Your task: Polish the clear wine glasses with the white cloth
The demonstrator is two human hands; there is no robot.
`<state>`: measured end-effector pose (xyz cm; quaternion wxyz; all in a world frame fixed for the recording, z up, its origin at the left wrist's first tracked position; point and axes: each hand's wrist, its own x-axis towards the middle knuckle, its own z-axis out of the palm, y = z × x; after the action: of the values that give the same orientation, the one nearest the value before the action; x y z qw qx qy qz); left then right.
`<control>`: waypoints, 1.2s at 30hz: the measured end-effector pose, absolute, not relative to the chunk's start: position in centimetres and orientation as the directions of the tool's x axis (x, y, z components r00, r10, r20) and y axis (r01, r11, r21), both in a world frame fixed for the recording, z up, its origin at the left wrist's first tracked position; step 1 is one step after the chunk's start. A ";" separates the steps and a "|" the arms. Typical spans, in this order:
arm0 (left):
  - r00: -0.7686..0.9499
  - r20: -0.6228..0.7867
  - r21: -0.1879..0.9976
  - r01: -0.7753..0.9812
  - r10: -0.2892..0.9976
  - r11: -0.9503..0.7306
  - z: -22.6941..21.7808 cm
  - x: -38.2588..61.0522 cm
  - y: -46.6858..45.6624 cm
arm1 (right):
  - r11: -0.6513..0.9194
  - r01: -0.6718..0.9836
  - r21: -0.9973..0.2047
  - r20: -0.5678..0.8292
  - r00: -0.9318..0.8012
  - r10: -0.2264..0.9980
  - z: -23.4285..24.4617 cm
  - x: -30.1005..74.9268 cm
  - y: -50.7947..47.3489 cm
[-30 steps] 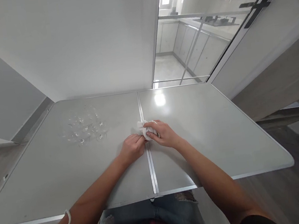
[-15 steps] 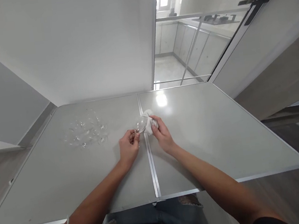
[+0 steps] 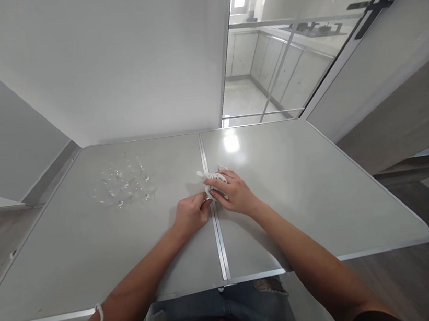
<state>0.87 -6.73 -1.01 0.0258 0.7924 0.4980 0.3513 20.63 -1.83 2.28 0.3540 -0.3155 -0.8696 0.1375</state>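
The counter (image 3: pixel 321 194) spread wide around the right hand (image 3: pixel 236 192), edges well apart; that hand curled round one white cloth (image 3: pixel 209 176). Just beside, the left hand's (image 3: pixel 190 213) bent fingers hid any hold. Farther left clustered several overlapping clear glasses (image 3: pixel 126 184).

My right hand (image 3: pixel 236 192) grips a white cloth (image 3: pixel 208 175) beside my left hand (image 3: pixel 192 214), clear glassware (image 3: pixel 126 185) standing far left on the desk (image 3: pixel 307 201).

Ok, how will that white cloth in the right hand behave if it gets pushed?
The white cloth is probably floppy: it bunches in folds under the right hand. It looks light, a small bundle of soft-looking material. It seems unlikely to roll, given its crumpled, uneven outline.
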 end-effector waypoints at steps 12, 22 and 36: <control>0.255 0.564 0.509 0.642 0.786 -0.573 -1.4 0.9 -6.8 | -0.103 -0.116 -0.988 -0.035 -0.480 0.877 2.7 21.9 -0.3; 0.087 0.337 0.797 0.503 0.937 -0.334 -0.3 1.4 -6.7 | 0.856 0.089 -0.509 0.617 -0.656 0.435 1.9 23.4 -0.1; 0.199 0.500 0.659 0.544 0.843 -0.519 -1.2 1.4 -7.3 | -0.211 -0.097 -0.973 -0.134 -0.509 0.851 3.8 22.4 -0.7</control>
<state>1.40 -7.29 -1.23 0.1716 0.7550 0.4595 0.4353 22.44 -0.72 3.76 0.3428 -0.3580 -0.5264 0.6908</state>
